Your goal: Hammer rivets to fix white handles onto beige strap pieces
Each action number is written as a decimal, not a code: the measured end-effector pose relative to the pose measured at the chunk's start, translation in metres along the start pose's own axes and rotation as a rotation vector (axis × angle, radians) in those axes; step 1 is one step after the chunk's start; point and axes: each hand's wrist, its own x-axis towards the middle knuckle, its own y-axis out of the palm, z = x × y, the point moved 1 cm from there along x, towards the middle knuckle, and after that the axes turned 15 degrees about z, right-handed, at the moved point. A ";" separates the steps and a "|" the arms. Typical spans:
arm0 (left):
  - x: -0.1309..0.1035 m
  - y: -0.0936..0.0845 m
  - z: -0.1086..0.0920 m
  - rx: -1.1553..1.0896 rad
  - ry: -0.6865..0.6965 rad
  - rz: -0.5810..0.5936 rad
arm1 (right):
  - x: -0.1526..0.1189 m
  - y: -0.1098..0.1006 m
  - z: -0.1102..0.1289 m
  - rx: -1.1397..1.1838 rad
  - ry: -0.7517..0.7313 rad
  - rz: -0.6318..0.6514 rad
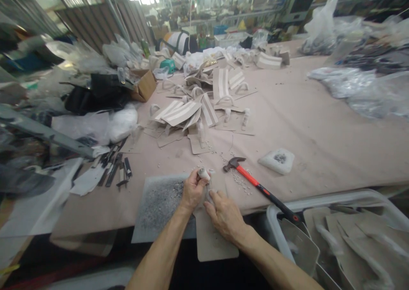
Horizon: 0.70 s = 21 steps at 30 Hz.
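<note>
My left hand (191, 193) is closed round a short rod-like tool wrapped in white, with a dark metal end (203, 174) on top. It is held upright over a beige panel (217, 241). My right hand (228, 217) rests on that same panel, its thumb and fingertips pinched together at a pale, plastic-wrapped strip; the exact grip is partly hidden. Below the left hand lies a grey board (153, 200) with dark worn marks. A claw hammer (257, 183) with a red and black handle lies to the right, beside scattered small pale rivet-like bits (240, 181).
A white block (278, 161) with a dark worn patch sits right of the hammer. Beige panels with handles (191, 111) are heaped farther back. At right, a plastic bin (367, 195) holds more panels. Metal hand tools (112, 168) lie at left, near plastic bags (123, 122).
</note>
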 end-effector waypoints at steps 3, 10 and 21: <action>0.000 0.000 -0.001 0.045 0.000 0.009 | 0.002 0.002 0.001 -0.024 0.007 -0.006; 0.000 0.003 0.003 0.126 0.009 0.005 | 0.004 0.000 0.004 -0.030 0.004 0.009; -0.005 0.005 0.003 0.319 0.066 0.037 | -0.012 -0.044 -0.076 -0.078 0.149 -0.303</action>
